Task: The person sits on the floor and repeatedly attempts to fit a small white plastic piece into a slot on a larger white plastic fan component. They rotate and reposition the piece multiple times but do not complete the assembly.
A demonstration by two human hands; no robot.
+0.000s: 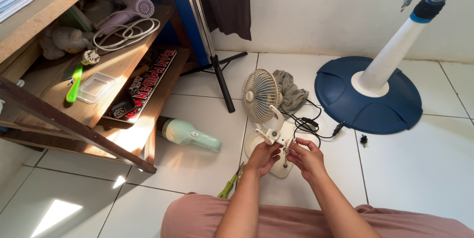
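On the tiled floor just before the person's knees, a small cream desk fan (261, 95) is steadied at its base by the left hand (263, 156), fingers closed on it, while a thin screwdriver (285, 151) is pinched upright by the right hand (307, 159), seemingly at a screw.

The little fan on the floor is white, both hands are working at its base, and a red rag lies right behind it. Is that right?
Not quite. The rag behind the little fan is grey, not red, as the head view shows. The rest holds: the fan is white, and the left hand and right hand are both at its base on the floor.
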